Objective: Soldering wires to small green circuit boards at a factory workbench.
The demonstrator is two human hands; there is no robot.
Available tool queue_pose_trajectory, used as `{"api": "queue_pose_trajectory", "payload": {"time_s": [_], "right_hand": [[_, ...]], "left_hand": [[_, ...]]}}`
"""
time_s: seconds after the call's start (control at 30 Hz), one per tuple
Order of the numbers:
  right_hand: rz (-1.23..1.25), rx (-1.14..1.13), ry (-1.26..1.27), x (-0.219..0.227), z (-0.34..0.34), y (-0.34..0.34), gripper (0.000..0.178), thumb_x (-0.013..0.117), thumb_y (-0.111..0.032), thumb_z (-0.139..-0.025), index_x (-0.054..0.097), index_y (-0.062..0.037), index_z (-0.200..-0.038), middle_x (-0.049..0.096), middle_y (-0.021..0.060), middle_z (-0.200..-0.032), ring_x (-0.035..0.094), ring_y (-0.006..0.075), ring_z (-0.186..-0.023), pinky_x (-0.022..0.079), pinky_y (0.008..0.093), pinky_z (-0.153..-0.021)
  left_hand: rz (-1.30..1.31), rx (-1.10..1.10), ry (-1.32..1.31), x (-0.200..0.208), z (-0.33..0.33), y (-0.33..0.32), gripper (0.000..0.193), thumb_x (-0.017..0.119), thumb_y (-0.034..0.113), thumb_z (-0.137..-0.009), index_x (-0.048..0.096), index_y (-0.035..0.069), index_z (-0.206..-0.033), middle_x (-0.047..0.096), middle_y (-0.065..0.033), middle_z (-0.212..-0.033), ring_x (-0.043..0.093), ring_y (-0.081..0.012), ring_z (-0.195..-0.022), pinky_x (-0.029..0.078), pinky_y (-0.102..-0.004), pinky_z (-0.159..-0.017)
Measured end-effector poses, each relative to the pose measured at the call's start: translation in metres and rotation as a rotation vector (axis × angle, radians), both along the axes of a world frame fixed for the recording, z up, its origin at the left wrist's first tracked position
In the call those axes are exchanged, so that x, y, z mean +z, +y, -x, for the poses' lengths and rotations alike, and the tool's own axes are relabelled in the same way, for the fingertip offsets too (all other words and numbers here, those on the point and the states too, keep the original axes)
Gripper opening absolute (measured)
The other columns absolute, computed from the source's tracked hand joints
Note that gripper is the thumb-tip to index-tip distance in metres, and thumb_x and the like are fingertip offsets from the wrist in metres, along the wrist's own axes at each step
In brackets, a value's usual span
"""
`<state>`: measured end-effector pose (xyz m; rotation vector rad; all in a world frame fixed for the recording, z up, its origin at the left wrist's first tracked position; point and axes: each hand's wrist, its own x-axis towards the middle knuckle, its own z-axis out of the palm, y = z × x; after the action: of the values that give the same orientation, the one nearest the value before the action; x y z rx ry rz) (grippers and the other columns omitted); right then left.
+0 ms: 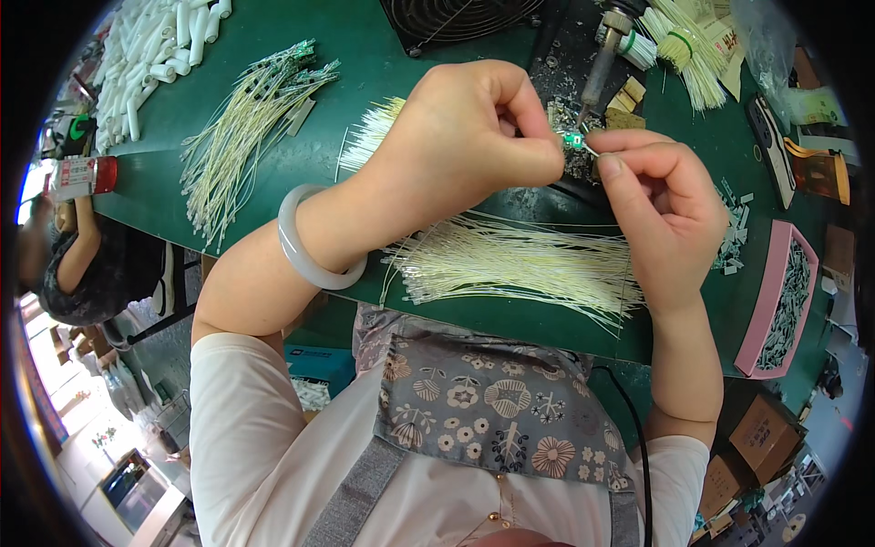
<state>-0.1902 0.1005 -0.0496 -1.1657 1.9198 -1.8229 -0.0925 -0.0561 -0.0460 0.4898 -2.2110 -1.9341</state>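
Note:
My left hand (483, 128) is closed, thumb and fingers pinched at the edge of a tiny green circuit board (573, 140). From the right, my right hand (670, 187) pinches a thin white wire (592, 152) whose end meets the board. Just above them a soldering iron (598, 77) points downward, its tip close to the board; whether it touches I cannot tell. Below my hands lies a wide bundle of pale yellow wires (519, 264). Another wire bundle (374, 132) is partly hidden behind my left forearm.
Wires with green boards (246, 137) lie at the left, near white tubes (169, 55). A black fan (460, 18) stands at the back. At right are a pink tray (764, 314) of small parts and a phone (773, 150). Another person (91, 264) sits far left.

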Motion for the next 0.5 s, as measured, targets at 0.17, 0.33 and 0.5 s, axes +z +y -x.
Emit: {"api": "queue_pose_trajectory", "payload": {"time_s": [0.17,0.33,0.5], "right_hand": [[-0.103,0.061,-0.036,0.007,0.0,0.006,0.013,0.069,0.002,-0.071,0.062,-0.001,-0.082,0.048,-0.0037,-0.068,0.037,0.0002,-0.056,0.031,0.0148,-0.048],[-0.285,0.079,0.3,0.009,-0.001,0.008,0.02,0.073,-0.004,-0.066,0.067,-0.004,-0.086,0.046,-0.0009,-0.058,0.041,0.0072,-0.051,0.033,0.0206,-0.047],[-0.311,0.109,0.31,0.012,-0.004,0.009,0.013,0.071,-0.004,-0.069,0.068,-0.0042,-0.081,0.055,0.0019,-0.062,0.047,0.0091,-0.053,0.036,0.0223,-0.047]], "left_hand": [[-0.014,-0.012,-0.011,0.0,-0.007,0.004,0.012,0.062,-0.003,-0.072,0.052,0.001,-0.068,0.057,-0.0023,-0.076,0.051,-0.003,-0.067,0.043,-0.0158,-0.06],[-0.102,-0.094,-0.039,0.003,-0.016,0.006,0.012,0.062,-0.004,-0.074,0.052,0.001,-0.071,0.056,-0.0025,-0.077,0.051,-0.0032,-0.064,0.042,-0.0155,-0.057],[-0.299,-0.18,-0.139,0.01,-0.017,0.002,0.009,0.059,0.004,-0.081,0.053,0.001,-0.076,0.058,-0.0037,-0.075,0.054,-0.0058,-0.062,0.044,-0.0186,-0.056]]}}
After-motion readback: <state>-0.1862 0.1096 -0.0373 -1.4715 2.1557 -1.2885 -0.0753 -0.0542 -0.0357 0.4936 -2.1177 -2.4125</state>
